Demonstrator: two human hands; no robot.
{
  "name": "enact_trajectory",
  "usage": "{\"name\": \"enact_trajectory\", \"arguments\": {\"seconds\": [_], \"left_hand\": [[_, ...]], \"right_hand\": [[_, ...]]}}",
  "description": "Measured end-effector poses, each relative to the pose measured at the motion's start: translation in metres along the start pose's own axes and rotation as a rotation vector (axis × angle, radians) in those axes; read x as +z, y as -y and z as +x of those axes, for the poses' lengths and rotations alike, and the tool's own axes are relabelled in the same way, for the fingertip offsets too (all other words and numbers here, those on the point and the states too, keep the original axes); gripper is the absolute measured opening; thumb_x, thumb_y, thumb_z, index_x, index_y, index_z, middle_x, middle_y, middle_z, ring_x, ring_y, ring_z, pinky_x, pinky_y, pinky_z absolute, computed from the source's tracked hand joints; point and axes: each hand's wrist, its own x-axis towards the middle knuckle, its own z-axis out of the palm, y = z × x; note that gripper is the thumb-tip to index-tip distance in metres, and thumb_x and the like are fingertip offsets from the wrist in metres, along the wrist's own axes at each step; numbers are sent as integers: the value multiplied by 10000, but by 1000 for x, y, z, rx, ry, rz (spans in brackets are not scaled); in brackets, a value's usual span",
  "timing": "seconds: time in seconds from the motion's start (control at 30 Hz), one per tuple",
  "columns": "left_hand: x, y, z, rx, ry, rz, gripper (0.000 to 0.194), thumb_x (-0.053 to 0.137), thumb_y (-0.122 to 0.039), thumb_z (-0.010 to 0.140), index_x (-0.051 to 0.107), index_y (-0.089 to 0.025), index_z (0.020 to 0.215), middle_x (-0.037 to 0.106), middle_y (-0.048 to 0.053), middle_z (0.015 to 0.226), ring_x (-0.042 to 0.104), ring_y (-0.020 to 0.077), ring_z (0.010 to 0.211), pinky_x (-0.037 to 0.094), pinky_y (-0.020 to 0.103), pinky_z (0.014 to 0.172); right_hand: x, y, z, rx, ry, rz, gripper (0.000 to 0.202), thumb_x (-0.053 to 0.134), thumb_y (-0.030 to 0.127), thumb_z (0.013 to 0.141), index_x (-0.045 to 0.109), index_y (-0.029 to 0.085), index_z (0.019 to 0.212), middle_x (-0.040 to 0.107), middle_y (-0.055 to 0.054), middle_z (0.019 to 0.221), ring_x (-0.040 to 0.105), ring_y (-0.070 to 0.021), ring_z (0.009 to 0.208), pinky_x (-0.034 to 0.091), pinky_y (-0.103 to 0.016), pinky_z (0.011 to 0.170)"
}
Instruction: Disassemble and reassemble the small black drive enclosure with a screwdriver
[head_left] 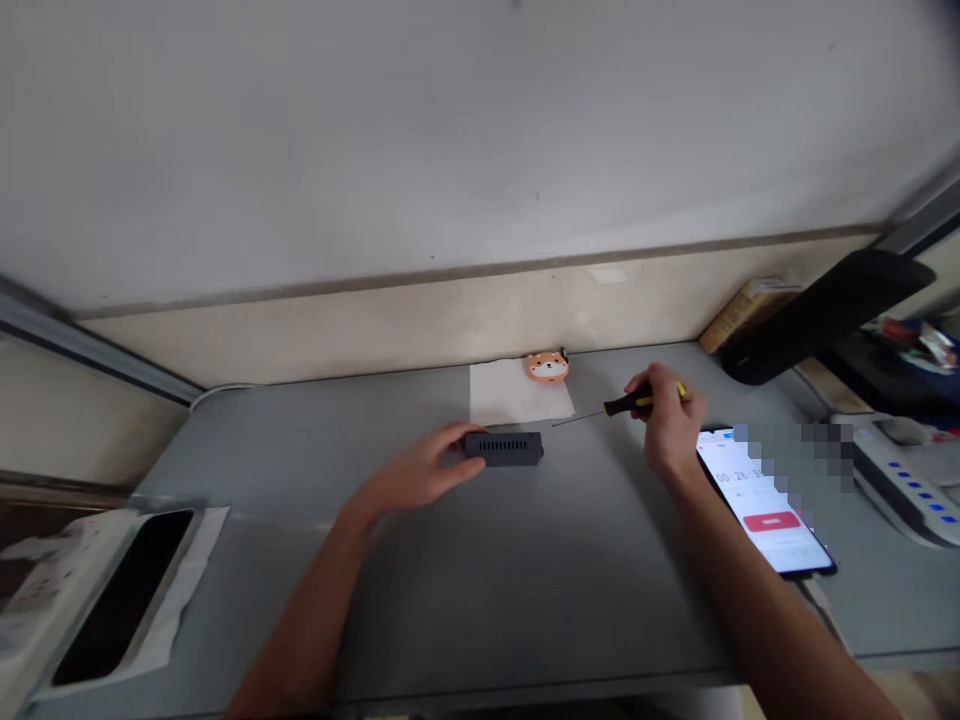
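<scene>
My left hand (435,465) grips the left end of a dark grey, box-shaped device (514,455) with a row of vent slots, thumb in front and fingers behind. The device rests on the grey table (525,580). In my right hand (671,420) is a screwdriver (628,401) with a black and yellow handle. Its thin shaft points left and slightly down, the tip a little to the right of the device and apart from it. Behind the device lies a white sheet of paper (499,392), with an orange animal-faced case (548,367) on its back right corner.
A lit phone (772,520) with a cable lies by my right forearm, beside a white power strip (904,480). A black cylinder (825,315) leans near a book (746,310) at the back right. At the left, a dark phone (124,595) lies near another power strip (60,590). A wall (420,330) bounds the table's back.
</scene>
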Motion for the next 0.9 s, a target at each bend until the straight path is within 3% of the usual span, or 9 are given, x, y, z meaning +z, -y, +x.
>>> {"name": "enact_trajectory", "arguments": {"seconds": [0.1,0.3,0.47,0.6,0.7,0.8,0.9], "left_hand": [[3,5,0,-48,14,-23,374,657,-426,925,656,-251,1255,752,72,1154,733,230,988,602,339,833],[20,-2,10,-57,-38,-117,270,649,-400,931,679,-240,1147,756,53,1034,724,210,900,605,335,790],[34,-4,12,-78,-126,-133,312,601,-378,963,594,-246,1246,724,22,931,697,182,821,580,296,723],[44,3,14,-91,-214,-46,289,563,-390,991,598,-226,1225,705,35,958,689,185,830,574,300,717],[48,7,15,-49,-271,77,255,554,-382,1005,646,-210,1170,700,65,1032,675,215,949,575,365,841],[49,8,17,33,-231,154,240,515,-361,1033,670,-199,1120,701,73,1052,633,236,1068,542,424,964],[51,8,17,51,-203,200,251,483,-353,1053,664,-183,1081,690,73,1043,619,231,1055,540,425,962]], "right_hand": [[-2,5,-5,-126,43,-123,424,582,451,874,631,210,528,513,11,466,457,-117,449,343,-258,453],[-8,15,-13,-401,158,-332,412,554,361,888,610,216,505,544,7,431,468,-122,421,328,-273,469],[-13,24,-19,-587,289,-400,439,504,280,890,555,223,458,540,3,403,471,-118,387,309,-271,458],[-12,25,-26,-643,382,-411,464,497,264,897,493,225,434,510,3,394,444,-110,382,307,-275,469],[-7,24,-32,-657,431,-374,451,511,257,893,469,227,444,483,9,391,403,-108,384,300,-282,473],[-3,25,-37,-689,467,-322,415,519,220,881,452,229,471,468,15,398,386,-110,388,291,-286,473],[-2,24,-40,-726,470,-306,416,506,200,883,425,232,476,445,21,395,371,-108,384,278,-288,470]]}}
